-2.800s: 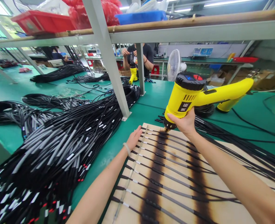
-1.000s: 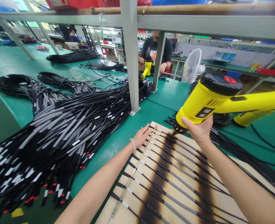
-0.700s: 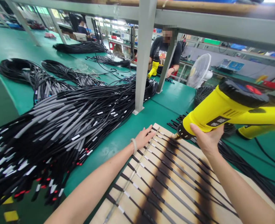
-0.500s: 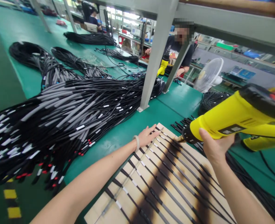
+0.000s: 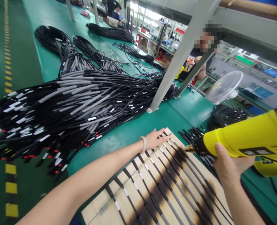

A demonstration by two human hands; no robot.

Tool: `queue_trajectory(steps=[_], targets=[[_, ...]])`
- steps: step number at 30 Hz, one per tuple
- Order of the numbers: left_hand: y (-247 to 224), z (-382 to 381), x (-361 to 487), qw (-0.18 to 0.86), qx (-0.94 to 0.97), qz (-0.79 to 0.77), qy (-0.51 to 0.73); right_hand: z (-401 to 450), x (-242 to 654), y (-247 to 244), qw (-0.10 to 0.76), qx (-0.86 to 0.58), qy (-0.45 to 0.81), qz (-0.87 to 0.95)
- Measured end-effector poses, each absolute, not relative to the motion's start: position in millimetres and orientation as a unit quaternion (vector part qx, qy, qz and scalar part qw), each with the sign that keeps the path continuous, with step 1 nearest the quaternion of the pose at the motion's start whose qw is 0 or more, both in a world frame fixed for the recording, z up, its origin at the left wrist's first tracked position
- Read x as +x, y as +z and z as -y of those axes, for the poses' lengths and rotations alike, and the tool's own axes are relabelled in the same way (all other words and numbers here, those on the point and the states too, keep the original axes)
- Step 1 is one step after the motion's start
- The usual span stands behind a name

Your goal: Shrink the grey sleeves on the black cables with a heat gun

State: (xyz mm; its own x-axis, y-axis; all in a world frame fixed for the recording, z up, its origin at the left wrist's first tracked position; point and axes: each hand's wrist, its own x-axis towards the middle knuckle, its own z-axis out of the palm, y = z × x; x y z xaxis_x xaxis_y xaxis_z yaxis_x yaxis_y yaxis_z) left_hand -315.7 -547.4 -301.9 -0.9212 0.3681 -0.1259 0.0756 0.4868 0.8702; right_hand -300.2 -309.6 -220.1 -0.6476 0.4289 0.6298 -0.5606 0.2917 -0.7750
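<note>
Right hand [image 5: 229,164] grip clenched on yellow heat gun [image 5: 243,140] over cables [image 5: 173,190]; left hand [image 5: 153,139] released, lying flat on scorched board [image 5: 98,201].

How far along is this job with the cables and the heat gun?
Done, it seems: the large bundle of sleeved, labelled cables left of the board. In hand: the right hand holds the heat gun, nozzle at the far end of the cables on the board, while the left hand rests on the board. Left: those cables, perhaps; the coil beyond is unclear.
</note>
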Motion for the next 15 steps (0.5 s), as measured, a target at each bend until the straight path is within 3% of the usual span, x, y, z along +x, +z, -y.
queue_trajectory(steps=[15], targets=[[-309.5,546.4,-317.4,0.121,0.116,-0.831,0.531,306.3,-306.3,-226.5,0.416,0.059,0.58,0.699]])
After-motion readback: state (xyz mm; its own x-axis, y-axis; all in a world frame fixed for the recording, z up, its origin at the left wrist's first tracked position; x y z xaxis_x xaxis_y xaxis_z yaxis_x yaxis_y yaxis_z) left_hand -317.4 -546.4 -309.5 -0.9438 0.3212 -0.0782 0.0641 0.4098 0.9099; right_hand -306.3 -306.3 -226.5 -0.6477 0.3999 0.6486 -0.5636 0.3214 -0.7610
